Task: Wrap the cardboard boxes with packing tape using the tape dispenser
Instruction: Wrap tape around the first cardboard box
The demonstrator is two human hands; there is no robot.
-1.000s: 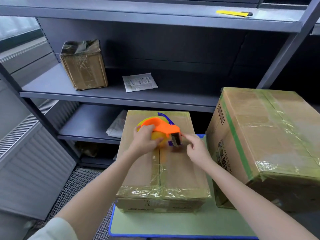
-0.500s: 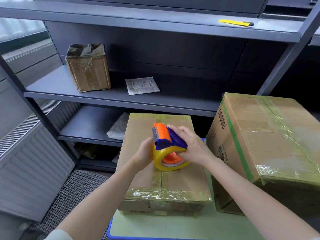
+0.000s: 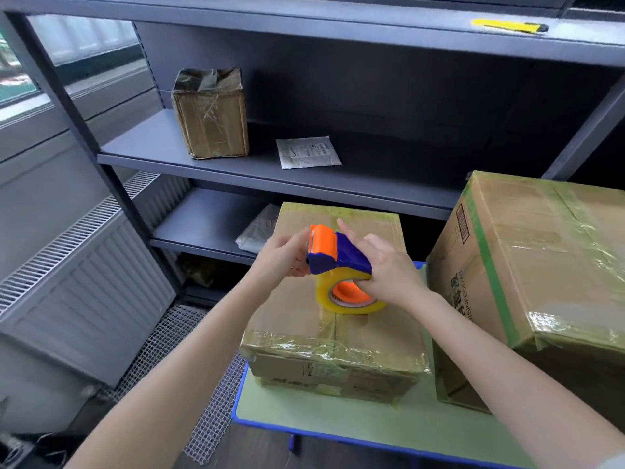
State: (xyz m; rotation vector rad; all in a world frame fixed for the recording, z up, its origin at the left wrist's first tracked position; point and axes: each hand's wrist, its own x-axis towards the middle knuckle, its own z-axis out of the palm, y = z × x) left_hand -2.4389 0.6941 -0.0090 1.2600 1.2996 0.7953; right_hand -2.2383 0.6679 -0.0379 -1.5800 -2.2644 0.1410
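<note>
Grey metal shelving (image 3: 236, 164) is standing behind a green table (image 3: 321, 414) with blue edging, where the work is being done.

At centre, the tape dispenser (image 3: 334, 257), with an orange front and a blue body, is being held over the top of the middle cardboard box (image 3: 294, 313), above its taped centre seam. Whether the yellow tape roll (image 3: 351, 304) is touching the box cannot be told. The dispenser is being gripped from the right by the right hand (image 3: 389, 275): its fingers are being curled into the orange core of the roll, and the index finger is being held straight past the blue body. The orange front end is being pinched from the left by the left hand (image 3: 280, 258), thumb and fingertips closed on it.

The middle cardboard box is lying flat on the table, and its near and far edges are being covered by glossy, wrinkled tape. Just beside it on the right, a larger cardboard box (image 3: 541, 265) is being banded by a green strip and clear tape.

On the middle shelf a small taped box (image 3: 211, 113) is standing upright, and a white paper pouch (image 3: 307, 152) is lying well apart from it. A yellow utility knife (image 3: 510, 26) is lying on the top shelf. A crumpled plastic bag (image 3: 257, 228) is being kept on the lower shelf. At left, a grey radiator (image 3: 84, 282) is standing above a mesh floor grating (image 3: 176, 350).
</note>
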